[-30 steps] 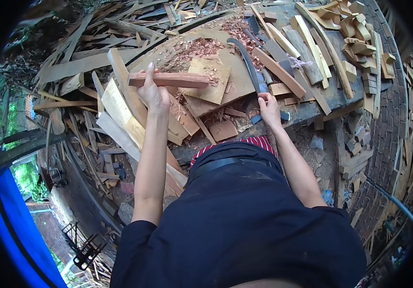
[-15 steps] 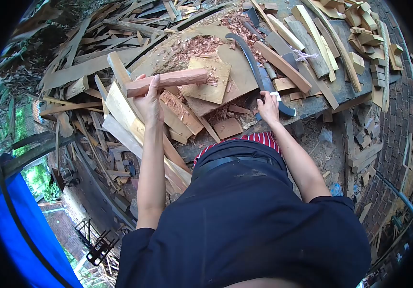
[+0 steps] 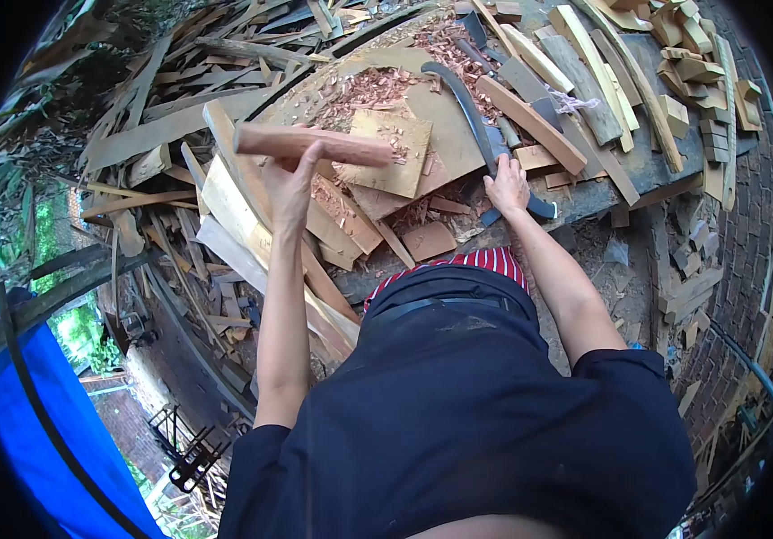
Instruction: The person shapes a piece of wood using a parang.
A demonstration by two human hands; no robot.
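Note:
My left hand (image 3: 289, 190) is closed around a reddish, roughly hewn piece of wood (image 3: 342, 146), holding it up near its left part. The far end of that piece is over a square pale board (image 3: 385, 172) strewn with shavings. On the right, my right hand (image 3: 507, 186) grips a long curved knife (image 3: 464, 103) near where the dark blade meets the handle. Its hooked tip points away from me, and the dark handle end shows beyond my hand. The blade lies along the right edge of a larger flat board (image 3: 449, 130).
Red wood shavings (image 3: 377, 85) cover the back of the bench. Several sticks and a reddish beam (image 3: 535, 124) lie to the right, with stacked wood blocks (image 3: 696, 67) beyond. Split planks (image 3: 243, 207) lean at the left. A blue sheet (image 3: 54, 422) hangs lower left.
The held wood has turned, its left end rising and its right end dropping slightly. My right hand has moved up a little and closed more around the knife.

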